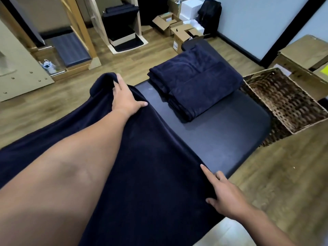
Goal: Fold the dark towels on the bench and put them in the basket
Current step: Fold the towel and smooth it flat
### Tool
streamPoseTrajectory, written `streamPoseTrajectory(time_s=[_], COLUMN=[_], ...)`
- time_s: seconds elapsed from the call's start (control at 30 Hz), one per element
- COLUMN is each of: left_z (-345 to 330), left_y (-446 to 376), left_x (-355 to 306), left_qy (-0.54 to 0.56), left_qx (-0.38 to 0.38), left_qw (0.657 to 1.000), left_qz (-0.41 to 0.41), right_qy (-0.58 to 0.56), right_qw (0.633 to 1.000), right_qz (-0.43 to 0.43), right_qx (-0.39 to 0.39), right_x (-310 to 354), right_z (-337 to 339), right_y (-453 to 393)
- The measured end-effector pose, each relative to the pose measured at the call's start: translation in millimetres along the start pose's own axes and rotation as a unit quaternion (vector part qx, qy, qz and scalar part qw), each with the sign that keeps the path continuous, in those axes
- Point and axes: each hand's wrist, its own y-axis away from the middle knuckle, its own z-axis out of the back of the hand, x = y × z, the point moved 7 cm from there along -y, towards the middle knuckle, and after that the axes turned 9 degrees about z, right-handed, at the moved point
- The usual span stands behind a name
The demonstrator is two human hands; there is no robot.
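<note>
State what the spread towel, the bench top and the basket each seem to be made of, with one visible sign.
Spread towel: soft terry-like cloth, matte navy; fuzzy nap, drapes. Bench top: probably vinyl or leather padding; smooth, faint sheen. Basket: woven wicker or rattan; brown interlaced strands.

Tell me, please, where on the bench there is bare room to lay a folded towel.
The bench is bare between the spread towel and the folded stack, out to the edge nearest the basket. The near end is crowded: towel under the left hand and right hand.
</note>
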Motion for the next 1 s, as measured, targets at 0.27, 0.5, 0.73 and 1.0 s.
streamPoseTrajectory(time_s=[0.27,0.5,0.73,1.0], left_z=[-92,-103,-78,-22], left_y=[54,161,268,411], left_x=[40,95,179,295], left_qy=[-0.259,-0.344,-0.321,-0.282], left_qx=[0.202,0.162,0.145,0.069], left_qw=[0.939,0.913,0.935,0.942], left_qz=[-0.099,-0.146,-0.034,0.169], right_qy=[0.108,0.059,0.138,0.104], right_qw=[0.99,0.998,0.979,0.976], right_qz=[0.013,0.006,0.131,0.133], right_qx=[-0.093,-0.02,0.066,0.138], right_x=[12,37,92,117], right_z=[-9,-26,-35,-67], right_y=[6,0,-6,-14])
